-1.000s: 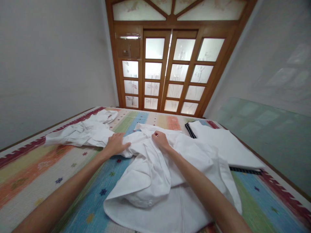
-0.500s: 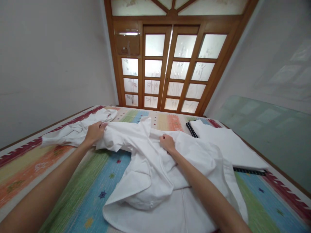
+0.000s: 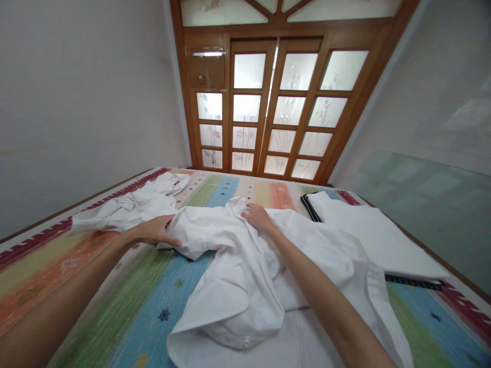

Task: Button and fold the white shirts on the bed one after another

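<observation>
A white shirt lies rumpled across the middle, its hem towards me. At the end of its sleeve is my left hand, open, thumb and fingers spread either side of the cloth; some fingertips are hidden. My right hand is closed on a bunched fold near the shirt's far edge, the forearm crossing over the garment. Another crumpled white garment rests beyond my left hand. To the right lies a flat, folded white cloth over something black with white stripes.
A striped, multicoloured cloth covers the surface beneath the garments. Plain walls rise at left and right. A pale greenish panel leans along the right side. Wooden doors with frosted panes stand at the far end.
My left hand has loosened from a fist and come slightly nearer, its thumb now apart. My right hand has shifted a little up and left, raising a fold of the shirt.
</observation>
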